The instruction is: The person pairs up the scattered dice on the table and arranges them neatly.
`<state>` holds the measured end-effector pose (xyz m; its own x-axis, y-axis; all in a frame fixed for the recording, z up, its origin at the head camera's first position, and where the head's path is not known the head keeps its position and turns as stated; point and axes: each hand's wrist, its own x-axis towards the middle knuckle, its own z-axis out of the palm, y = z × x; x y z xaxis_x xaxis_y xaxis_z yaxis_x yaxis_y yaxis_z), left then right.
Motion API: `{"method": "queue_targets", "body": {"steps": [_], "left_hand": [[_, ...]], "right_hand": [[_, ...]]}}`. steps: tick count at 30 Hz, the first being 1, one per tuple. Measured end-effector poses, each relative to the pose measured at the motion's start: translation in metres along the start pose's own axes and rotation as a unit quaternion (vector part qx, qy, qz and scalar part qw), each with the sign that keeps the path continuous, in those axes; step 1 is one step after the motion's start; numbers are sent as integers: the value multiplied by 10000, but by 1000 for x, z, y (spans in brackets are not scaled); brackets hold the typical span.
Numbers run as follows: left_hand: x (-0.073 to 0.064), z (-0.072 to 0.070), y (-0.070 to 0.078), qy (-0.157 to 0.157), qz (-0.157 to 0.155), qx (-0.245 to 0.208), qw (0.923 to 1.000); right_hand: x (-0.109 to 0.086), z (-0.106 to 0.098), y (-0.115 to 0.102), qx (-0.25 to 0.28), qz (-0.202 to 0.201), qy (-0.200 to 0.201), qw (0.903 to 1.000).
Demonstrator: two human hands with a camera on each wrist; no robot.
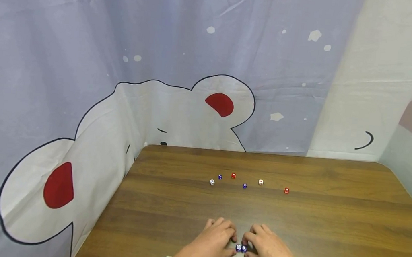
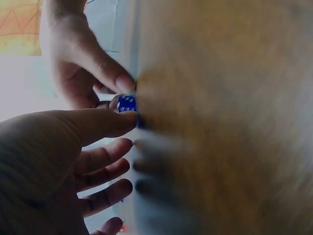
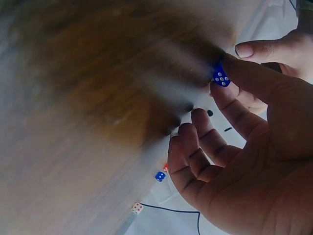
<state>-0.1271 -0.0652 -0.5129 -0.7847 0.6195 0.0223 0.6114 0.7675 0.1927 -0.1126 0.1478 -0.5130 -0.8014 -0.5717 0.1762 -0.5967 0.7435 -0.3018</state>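
I see two small blue dice with white dots (image 1: 238, 248), near, on the brown wooden table (image 1: 336, 227). The right hand (image 1: 269, 248) pinches the right one; the left hand (image 1: 214, 242), fingers loosely apart, has its thumb beside the other. Far off lie six red, white and blue dice (image 1: 261, 182).

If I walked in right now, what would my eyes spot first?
Probably the big red-eared cartoon animal on the cloth behind the table. Next, the left hand and right hand, low in the head view, with two blue dice side by side between them.
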Motion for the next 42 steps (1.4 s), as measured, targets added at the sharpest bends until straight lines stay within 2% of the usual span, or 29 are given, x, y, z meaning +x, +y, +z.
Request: {"method": "queue_targets", "body": {"steps": [4,8,13,17,22,26,31,36,42], "left_hand": [[3,-7,-8,-38,-83,-35,10000],[9,-13,-19,193,-245,-60,9995],[21,-21,-40,446,-651,-241,9966],[33,-27,-60,677,-1003,-441,9917],[47,-31,-87,974,-1457,-811,9812],[55,-32,-105,1144,-1723,-956,9737],[65,-29,-120,1224,-1981,-1103,9662],[73,-23,-130,1243,-2193,-1303,9589],[81,-19,-135,1097,-2370,-1350,9558]], "right_hand": [[1,-1,1,104,77,-167,9998],[1,-2,1,121,122,-255,9995],[1,-3,1,67,112,-224,9997],[1,-2,0,54,109,-174,9998],[0,-2,0,46,105,-122,9999],[0,-2,0,100,141,-249,9995],[0,-2,-1,121,163,-262,9995],[-1,-2,-1,51,111,-133,9998],[-1,-1,-1,31,119,-80,9999]]}}
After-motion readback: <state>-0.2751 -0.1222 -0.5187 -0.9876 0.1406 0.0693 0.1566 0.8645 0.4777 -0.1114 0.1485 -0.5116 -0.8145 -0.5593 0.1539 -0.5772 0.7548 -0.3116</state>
